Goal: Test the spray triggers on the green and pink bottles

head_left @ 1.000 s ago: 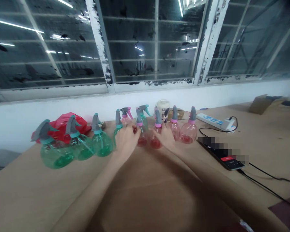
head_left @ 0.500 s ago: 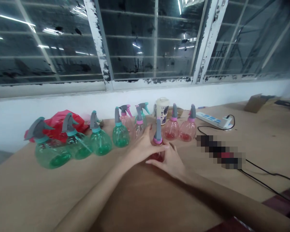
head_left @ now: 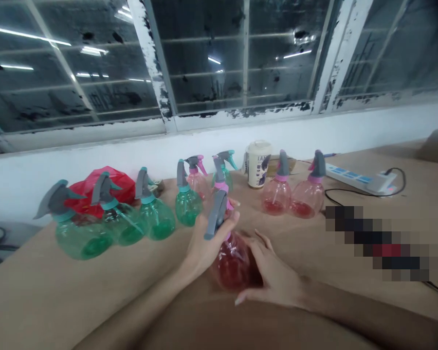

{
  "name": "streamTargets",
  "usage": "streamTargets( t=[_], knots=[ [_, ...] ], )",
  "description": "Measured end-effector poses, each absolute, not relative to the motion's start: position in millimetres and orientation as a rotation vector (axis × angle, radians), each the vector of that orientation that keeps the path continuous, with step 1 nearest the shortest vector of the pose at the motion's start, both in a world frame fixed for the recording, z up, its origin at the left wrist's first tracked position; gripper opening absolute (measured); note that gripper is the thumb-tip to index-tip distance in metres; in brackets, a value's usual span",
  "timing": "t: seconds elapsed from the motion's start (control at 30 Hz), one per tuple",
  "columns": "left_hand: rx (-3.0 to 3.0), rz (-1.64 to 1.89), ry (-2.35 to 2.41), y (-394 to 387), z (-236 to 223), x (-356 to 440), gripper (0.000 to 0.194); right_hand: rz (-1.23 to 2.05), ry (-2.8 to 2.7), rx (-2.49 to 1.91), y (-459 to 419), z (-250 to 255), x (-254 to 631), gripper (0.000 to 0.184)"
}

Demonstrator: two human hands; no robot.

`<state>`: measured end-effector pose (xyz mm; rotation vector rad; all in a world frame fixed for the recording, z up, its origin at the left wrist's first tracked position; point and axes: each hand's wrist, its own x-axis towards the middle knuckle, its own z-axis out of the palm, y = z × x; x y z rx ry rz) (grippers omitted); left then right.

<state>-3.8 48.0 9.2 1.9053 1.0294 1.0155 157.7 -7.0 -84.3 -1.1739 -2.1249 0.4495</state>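
A pink spray bottle (head_left: 232,265) with red liquid and a grey trigger head stands tilted in front of me, its head leaning left. My left hand (head_left: 208,238) is wrapped round its neck just under the head. Fingers spread, my right hand (head_left: 272,270) curves about the right side of the bottle's body; whether its fingertips touch is unclear. Just behind my left hand shows the grey head of another pink-collared spray bottle (head_left: 219,170), its body mostly hidden. A green spray bottle (head_left: 188,206) stands left of that hand.
More green spray bottles (head_left: 156,218) line the left, before a red plastic bag (head_left: 111,187). Two pink spray bottles (head_left: 306,197) stand at right. Behind are a paper cup (head_left: 259,165), a small cardboard box (head_left: 286,165) and a power strip (head_left: 357,179) with a black cable. A pixelated patch covers something at right.
The pink spray bottle has come out of the row toward me and now tilts. My left hand has closed round its neck, while my right hand has loosened beside its body. The view has shifted.
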Motion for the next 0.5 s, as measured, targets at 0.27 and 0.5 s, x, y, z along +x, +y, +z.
streamTargets(
  t=[0.27, 0.5],
  knots=[
    [1.798, 1.056, 1.084, 60, 28, -25, 0.022, 0.503, -2.133, -1.173, 3, -91, 163, 0.089],
    [1.987, 1.047, 0.943, 50, 46, -12, 0.017, 0.463, -2.197, -1.172, -2, -107, 178, 0.072]
  ],
)
